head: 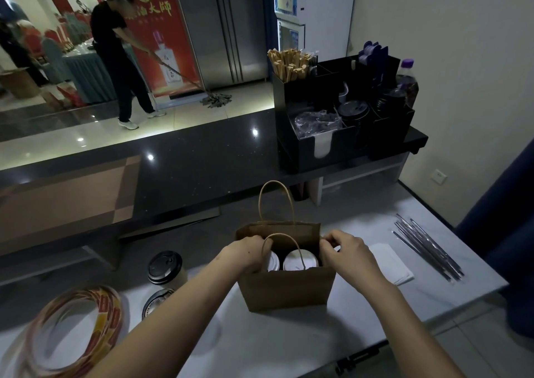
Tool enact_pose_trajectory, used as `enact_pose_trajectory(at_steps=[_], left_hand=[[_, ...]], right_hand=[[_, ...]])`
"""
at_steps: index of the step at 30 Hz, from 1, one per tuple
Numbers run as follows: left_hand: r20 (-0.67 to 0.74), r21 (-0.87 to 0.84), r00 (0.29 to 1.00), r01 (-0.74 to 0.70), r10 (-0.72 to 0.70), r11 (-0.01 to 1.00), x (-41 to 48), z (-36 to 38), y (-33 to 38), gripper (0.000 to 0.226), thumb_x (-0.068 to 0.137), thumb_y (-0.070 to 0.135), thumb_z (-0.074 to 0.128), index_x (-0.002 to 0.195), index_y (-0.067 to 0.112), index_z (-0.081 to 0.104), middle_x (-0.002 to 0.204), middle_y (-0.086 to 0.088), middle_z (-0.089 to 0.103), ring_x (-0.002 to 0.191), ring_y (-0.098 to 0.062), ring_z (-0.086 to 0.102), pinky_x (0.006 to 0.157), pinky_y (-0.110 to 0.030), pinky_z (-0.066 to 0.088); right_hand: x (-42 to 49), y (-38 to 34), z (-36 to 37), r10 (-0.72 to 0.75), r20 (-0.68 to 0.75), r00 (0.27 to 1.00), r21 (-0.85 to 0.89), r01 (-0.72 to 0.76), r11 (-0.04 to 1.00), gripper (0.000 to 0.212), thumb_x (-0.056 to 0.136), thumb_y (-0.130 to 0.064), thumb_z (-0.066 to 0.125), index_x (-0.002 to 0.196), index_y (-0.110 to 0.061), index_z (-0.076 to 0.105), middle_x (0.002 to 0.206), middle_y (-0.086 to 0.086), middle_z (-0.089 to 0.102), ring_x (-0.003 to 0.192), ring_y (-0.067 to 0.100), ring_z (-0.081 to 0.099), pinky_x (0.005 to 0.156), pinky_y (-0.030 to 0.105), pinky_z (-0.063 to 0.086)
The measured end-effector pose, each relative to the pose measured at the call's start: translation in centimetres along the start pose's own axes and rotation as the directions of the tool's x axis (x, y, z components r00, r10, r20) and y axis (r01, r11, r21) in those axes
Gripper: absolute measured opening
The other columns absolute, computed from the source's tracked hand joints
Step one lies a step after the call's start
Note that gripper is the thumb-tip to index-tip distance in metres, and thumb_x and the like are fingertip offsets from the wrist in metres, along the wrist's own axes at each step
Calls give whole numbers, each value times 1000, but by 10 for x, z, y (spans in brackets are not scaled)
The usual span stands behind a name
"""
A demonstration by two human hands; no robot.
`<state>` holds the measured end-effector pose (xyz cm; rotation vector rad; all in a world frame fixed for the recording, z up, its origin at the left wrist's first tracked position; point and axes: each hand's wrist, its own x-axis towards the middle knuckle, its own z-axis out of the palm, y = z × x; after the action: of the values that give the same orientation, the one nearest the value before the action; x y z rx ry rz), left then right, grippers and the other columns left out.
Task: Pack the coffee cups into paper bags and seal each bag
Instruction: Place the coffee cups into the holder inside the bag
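1. The fingers of the left hand [245, 252] are pinching the left edge of the paper bag [289, 289] at its mouth, closed on the paper beside the near handle [281, 237].
2. The fingers of the right hand [348, 247] are clamping the right edge of the same bag, thumb and fingertips pressed together on the rim.
3. The bag is standing upright on the pale table [318, 343], brown and plain, its mouth held open, its far handle [276, 201] sticking up.
4. Two cups [299, 260] with white lids are sitting side by side inside the bag, the left one partly hidden by the left hand.
5. Two more cups with black lids [165, 266] are waiting on the table to the left of the bag.
6. A roll of tape [72, 331] is lying near the left forearm, and a bundle of wrapped straws [427, 247] and a white napkin [393, 263] are lying to the right.
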<state>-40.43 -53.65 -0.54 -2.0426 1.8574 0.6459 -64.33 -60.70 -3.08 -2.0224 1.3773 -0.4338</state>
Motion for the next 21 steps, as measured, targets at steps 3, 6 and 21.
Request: enact_pose_trajectory(at_steps=[3,6,21], left_hand=[[24,7,1000,-5,5,1000,3,1,-1,25,101,12,57,126,12,58,117,-9,64,101,-22,62,94,-38,55],[15,26,1000,6,-7,1000,8,6,-1,21,99,13,59,120,14,61,112,-7,65,96,-21,63,93,-41,57],[-26,28,998,60,-59,998,13,26,2,23,101,14,54,121,14,66,109,-6,72,94,-21,69,90,-41,60]], right_hand=[[1,0,0,-2,0,1000,1,2,1000,15,102,-43,56,97,-33,66,94,-12,71,84,11,66,70,33,57],[2,0,-1,1,-5,1000,-5,-1,1000,15,102,-43,56,96,-33,66,93,-12,70,83,11,65,69,32,56],[5,-4,4,1,-82,997,-45,-5,999,17,101,-36,57,88,-28,64,82,-7,69,75,14,64,64,33,55]])
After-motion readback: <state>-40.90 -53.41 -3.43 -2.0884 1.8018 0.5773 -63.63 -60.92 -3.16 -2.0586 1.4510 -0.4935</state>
